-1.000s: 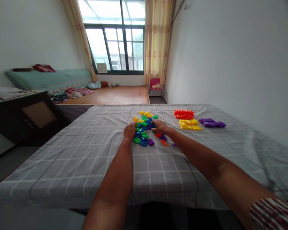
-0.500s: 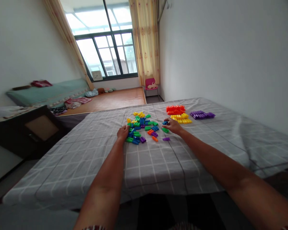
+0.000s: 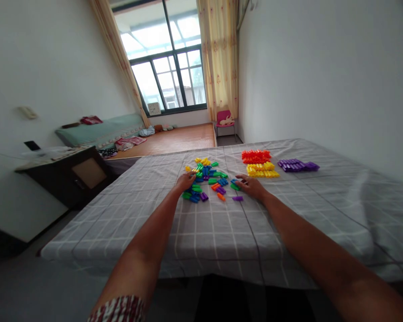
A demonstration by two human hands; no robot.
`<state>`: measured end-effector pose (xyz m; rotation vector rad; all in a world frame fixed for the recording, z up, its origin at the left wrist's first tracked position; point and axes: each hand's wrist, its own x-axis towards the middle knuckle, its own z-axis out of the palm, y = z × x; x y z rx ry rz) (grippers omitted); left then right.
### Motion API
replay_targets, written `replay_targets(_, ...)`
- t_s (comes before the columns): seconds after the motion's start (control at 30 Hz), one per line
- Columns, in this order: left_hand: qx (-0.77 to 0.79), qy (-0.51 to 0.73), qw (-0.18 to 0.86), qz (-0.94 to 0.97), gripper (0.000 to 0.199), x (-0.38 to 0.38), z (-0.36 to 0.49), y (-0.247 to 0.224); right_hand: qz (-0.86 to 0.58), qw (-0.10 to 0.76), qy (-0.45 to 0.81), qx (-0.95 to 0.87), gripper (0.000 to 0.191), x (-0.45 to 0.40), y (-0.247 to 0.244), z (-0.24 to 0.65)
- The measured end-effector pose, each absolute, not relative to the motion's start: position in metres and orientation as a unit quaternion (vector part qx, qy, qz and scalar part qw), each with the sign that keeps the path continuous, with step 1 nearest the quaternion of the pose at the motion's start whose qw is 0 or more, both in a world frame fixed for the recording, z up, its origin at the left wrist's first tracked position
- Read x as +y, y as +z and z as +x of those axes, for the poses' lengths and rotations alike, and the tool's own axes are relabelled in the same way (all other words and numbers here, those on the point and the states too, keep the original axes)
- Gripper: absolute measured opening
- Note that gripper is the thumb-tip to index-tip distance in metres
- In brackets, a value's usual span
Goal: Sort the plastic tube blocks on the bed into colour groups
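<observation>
A loose heap of small plastic building pieces [image 3: 206,171] in blue, green, yellow and purple lies on a grey checked cloth [image 3: 208,232]. My left hand [image 3: 186,180] rests at the heap's left side, its fingers stretched out over the pieces and partly covering them. To the right, my right hand [image 3: 251,186] is low over the cloth with thumb and index finger apart. Just at its fingertips lie a blue piece [image 3: 233,181] and a green piece [image 3: 235,186], close together. An orange piece [image 3: 221,197] and a purple piece [image 3: 237,198] lie nearer to me.
Behind my right hand are rows of joined red pieces [image 3: 256,156] and yellow pieces [image 3: 262,170]. A purple row [image 3: 298,165] lies farther right. A dark cabinet [image 3: 83,174] stands left of the table, and a pink chair [image 3: 225,118] is by the window.
My right hand has lowered the blue piece beside the green one, and its fingers have parted. My left hand has shifted farther over the heap and its fingers have straightened. The view has turned left.
</observation>
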<state>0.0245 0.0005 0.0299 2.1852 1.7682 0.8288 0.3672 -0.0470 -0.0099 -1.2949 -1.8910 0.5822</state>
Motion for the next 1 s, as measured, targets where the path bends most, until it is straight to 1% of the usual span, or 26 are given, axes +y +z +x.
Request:
replay_targets(0.1, 0.535, 0.329, 0.187, 0.755, 0.04, -0.002, 0.029, 0.021, -0.491, 0.392, 0.254, -0.735, 0.035, -0.05, -0.007, 0.368)
replay_targets(0.17, 0.529, 0.383, 0.231, 0.721, 0.05, -0.003, 0.024, 0.013, -0.481, 0.384, 0.256, -0.745, 0.035, -0.051, -0.007, 0.369)
replay_targets(0.27, 0.56, 0.492, 0.263, 0.613, 0.06, -0.004, 0.008, 0.003, -0.464, 0.362, 0.262, -0.765, 0.038, -0.052, -0.007, 0.37)
replay_targets(0.37, 0.576, 0.546, 0.281, 0.539, 0.066, -0.003, -0.006, -0.003, -0.467, 0.335, 0.272, -0.772, 0.045, -0.053, -0.007, 0.369)
replay_targets(0.43, 0.576, 0.548, 0.284, 0.536, 0.068, -0.002, -0.008, -0.005, -0.481, 0.322, 0.26, -0.773, 0.047, -0.053, -0.007, 0.368)
replay_targets(0.5, 0.576, 0.534, 0.28, 0.551, 0.067, -0.002, -0.007, -0.005, -0.496, 0.323, 0.234, -0.771, 0.043, -0.053, -0.006, 0.367)
replay_targets(0.6, 0.577, 0.499, 0.261, 0.591, 0.061, 0.0, -0.002, -0.006, -0.508, 0.335, 0.206, -0.767, 0.038, -0.053, -0.005, 0.368)
replay_targets(0.7, 0.572, 0.473, 0.262, 0.617, 0.053, 0.002, 0.002, -0.005, -0.509, 0.333, 0.205, -0.767, 0.04, -0.053, -0.006, 0.369)
replay_targets(0.8, 0.546, 0.472, 0.296, 0.625, 0.046, 0.002, 0.006, -0.004, -0.512, 0.339, 0.206, -0.762, 0.041, -0.053, -0.008, 0.37)
replay_targets(0.9, 0.523, 0.471, 0.309, 0.639, 0.045, 0.0, 0.009, -0.002, -0.509, 0.349, 0.213, -0.758, 0.04, -0.052, -0.011, 0.371)
replay_targets(1.0, 0.521, 0.453, 0.276, 0.668, 0.045, -0.002, 0.011, 0.0, -0.501, 0.355, 0.231, -0.755, 0.04, -0.053, -0.012, 0.37)
